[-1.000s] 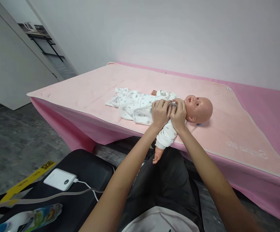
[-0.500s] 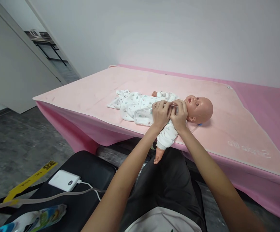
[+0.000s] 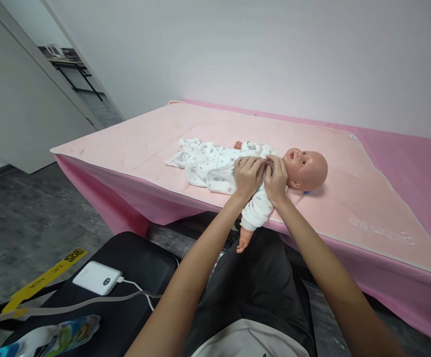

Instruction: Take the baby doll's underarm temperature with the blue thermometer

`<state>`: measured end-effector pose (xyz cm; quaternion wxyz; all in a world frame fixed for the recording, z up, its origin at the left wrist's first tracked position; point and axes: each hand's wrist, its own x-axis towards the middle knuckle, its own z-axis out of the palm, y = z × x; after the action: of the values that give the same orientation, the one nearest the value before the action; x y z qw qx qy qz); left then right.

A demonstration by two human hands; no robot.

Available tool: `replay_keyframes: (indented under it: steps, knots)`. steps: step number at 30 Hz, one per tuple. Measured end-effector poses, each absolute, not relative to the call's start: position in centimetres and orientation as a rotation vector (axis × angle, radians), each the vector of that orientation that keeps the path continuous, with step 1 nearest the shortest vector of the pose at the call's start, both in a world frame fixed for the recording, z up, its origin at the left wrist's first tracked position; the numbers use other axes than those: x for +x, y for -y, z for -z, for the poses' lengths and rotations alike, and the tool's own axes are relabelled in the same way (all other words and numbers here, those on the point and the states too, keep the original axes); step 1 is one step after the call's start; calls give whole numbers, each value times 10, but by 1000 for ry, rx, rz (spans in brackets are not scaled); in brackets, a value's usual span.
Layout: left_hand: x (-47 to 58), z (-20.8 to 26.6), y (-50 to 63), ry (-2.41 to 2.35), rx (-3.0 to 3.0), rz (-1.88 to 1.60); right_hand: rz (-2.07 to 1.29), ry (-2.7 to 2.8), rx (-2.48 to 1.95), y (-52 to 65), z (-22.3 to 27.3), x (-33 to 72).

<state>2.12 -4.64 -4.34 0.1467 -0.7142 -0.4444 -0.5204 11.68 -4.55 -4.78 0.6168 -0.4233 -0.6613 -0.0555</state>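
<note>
A baby doll lies on its back on a pink blanket, its head to the right. It wears a white printed baby top, whose trimmed front edge runs across the belly. My left hand is closed on the top at the chest, fingers bent. Close beside it, just below the doll's chin, my right hand pinches the same cloth. The fingertips of both hands nearly meet, and what lies between them is mostly hidden. The doll's near arm hangs over the table edge towards my lap.
A black chair at the lower left holds a white power bank with a cable and a plastic bottle. A yellow label hangs near a pale cord. The wall stands behind the table.
My fingers have shifted slightly at the chest of the top, the right hand moving a touch. The doll lies as before.
</note>
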Motion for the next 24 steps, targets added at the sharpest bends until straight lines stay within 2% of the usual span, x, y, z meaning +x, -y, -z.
replay_keyframes:
  steps: [24]
  knots:
    - [23,44,47,1253,-2095,1573,112,1413,-998,44,48,117]
